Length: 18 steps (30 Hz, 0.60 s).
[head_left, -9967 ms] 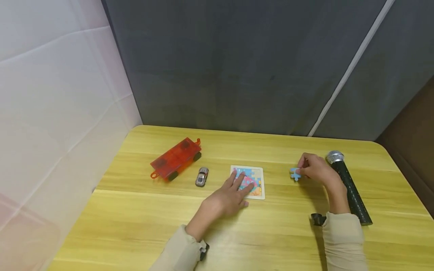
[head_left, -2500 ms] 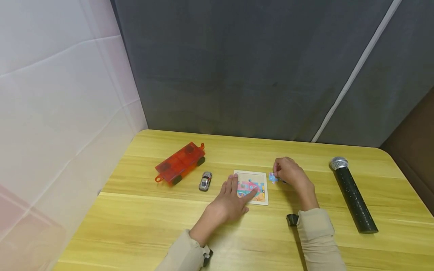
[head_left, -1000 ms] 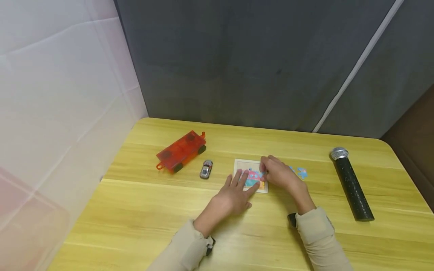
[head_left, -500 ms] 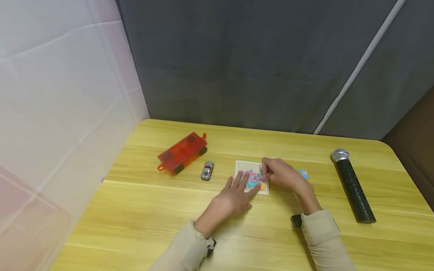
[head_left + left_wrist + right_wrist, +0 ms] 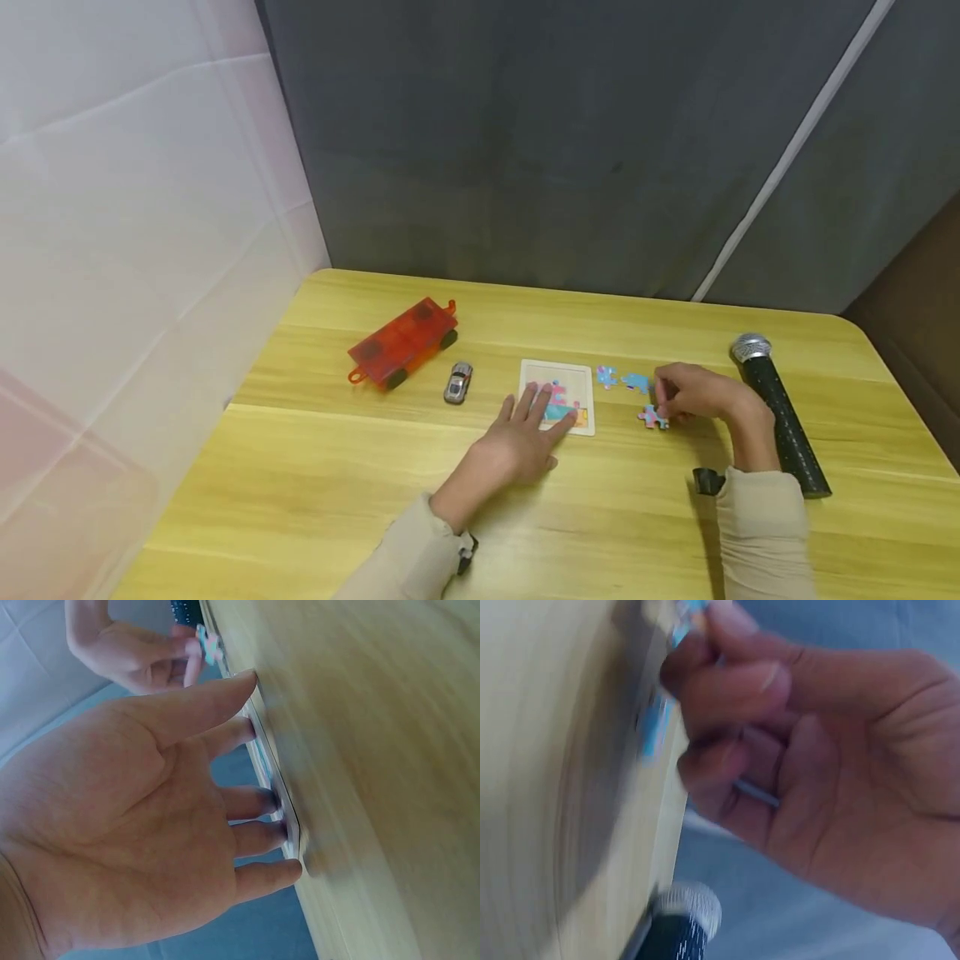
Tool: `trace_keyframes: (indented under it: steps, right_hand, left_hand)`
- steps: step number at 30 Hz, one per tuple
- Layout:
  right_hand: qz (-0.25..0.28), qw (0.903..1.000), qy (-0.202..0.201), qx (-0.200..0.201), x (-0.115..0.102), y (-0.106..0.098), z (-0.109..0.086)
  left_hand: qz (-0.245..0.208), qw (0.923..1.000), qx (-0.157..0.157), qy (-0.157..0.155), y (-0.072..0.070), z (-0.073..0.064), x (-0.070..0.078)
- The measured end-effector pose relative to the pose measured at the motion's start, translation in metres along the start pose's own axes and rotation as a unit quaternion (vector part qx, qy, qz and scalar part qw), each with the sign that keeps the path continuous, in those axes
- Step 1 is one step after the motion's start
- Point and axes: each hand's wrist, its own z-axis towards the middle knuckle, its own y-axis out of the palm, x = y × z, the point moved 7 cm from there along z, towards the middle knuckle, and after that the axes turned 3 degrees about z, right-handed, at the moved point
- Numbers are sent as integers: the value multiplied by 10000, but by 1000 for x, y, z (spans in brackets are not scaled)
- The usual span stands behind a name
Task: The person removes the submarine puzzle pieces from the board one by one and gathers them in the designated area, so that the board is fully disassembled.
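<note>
My left hand (image 5: pixel 512 442) rests with straight, spread fingers on the small framed jigsaw puzzle (image 5: pixel 558 369). Bare backing shows across the tray's upper part, and pink, teal and orange pieces fill part of the lower area, some hidden under the fingers. To the right of the tray, my right hand (image 5: pixel 693 393) pinches a pink-and-blue jigsaw piece (image 5: pixel 652 417) between thumb and fingers, just over the table. Blue jigsaw pieces (image 5: pixel 636 382) lie between the tray and that hand. In the left wrist view, the pinched piece (image 5: pixel 208 645) appears beyond my left thumb.
A silver toy car (image 5: pixel 458 383) stands left of the puzzle. Farther left is a translucent red toy wagon (image 5: pixel 403 343) with dark wheels. A black microphone (image 5: pixel 780 417) with a silver head lies right of my right hand, partly behind its wrist. A dark panel (image 5: pixel 525 167) rises behind the table.
My right hand has moved right, from the tray's edge to beside the microphone, carrying a pink-and-blue piece. Over ten seconds, pieces have left the tray's upper part. My left hand stays on the tray.
</note>
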Motion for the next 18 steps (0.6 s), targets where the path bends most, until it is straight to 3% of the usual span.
trace_keyframes:
  steps: [4, 11, 18]
  right_hand:
    - [-132, 9991, 389, 113, 16, -9, -10]
    - [-744, 9904, 1058, 478, 25, -15, -11]
    - [-943, 9810, 1537, 710, 24, -16, -7]
  left_hand:
    - [69, 10000, 3, -22, 1, -1, 0]
    - [54, 9999, 127, 16, 0, -1, 0]
    - [54, 9997, 225, 19, 11, 10, -4]
